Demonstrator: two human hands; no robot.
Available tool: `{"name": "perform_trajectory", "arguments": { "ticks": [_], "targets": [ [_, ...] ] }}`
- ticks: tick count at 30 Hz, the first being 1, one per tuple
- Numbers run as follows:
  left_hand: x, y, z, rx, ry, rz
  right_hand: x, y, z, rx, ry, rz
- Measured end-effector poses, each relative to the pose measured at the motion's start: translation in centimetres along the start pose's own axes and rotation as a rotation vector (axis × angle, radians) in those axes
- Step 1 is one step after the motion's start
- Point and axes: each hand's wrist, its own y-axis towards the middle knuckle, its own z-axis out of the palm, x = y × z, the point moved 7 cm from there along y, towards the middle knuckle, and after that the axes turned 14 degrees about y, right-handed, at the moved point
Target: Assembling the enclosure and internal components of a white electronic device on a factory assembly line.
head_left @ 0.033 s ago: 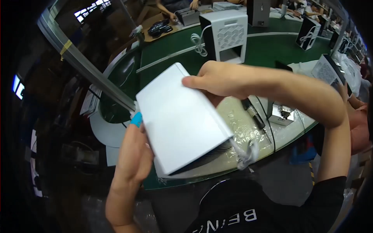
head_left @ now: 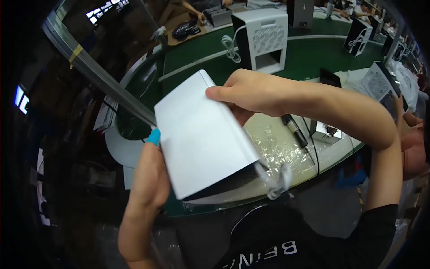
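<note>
Between my hands a white box-shaped appliance [head_left: 201,139] is tilted above the work surface, its smooth white face toward me. A bundled pale cord [head_left: 280,184] hangs at its lower right corner, and a dark underside shows along the near edge. My left hand [head_left: 152,170] grips the left side, with blue tape or a finger cover [head_left: 154,136] on the thumb. At the upper right edge my right hand [head_left: 242,96] holds on, thumb on the white face and fingers hidden behind it.
An electric screwdriver [head_left: 295,132] lies on the plastic-covered mat [head_left: 268,134], right of the appliance. Beyond stands a white appliance with a hexagon-pattern grille [head_left: 271,40] on the green conveyor [head_left: 309,58]. A metal post [head_left: 98,74] slants at the left. People work farther back.
The white appliance has shifted slightly left in my hands, its cord swinging along with it. My grip stays the same.
</note>
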Motion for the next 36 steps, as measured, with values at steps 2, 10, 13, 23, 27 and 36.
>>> {"name": "perform_trajectory", "arguments": {
  "ticks": [2,10,13,23,27,36],
  "targets": [
    [0.5,0.7,-1.9,-0.052,0.086,-0.102,-0.2,-0.1,1.5,0.114,0.141,-0.078],
    [1.4,1.1,-10.5,-0.252,0.631,-0.003,-11.0,1.9,-3.4,-0.629,0.249,-0.48],
    [3.3,0.4,-12.7,-0.295,0.687,-0.026,-25.6,4.2,-3.0,-0.747,0.277,-0.167],
    [11.3,-14.3,-22.2,-0.305,0.51,-0.067,-25.1,-0.9,9.2,-0.193,0.429,-0.032],
    [14.3,-18.8,-25.4,-0.272,0.385,-0.076,-26.7,-2.9,12.3,-0.18,0.564,0.03],
    [12.4,1.4,-15.3,-0.256,0.088,-0.073,-24.4,-4.6,4.2,-0.462,0.094,-0.574]
  ]
}}
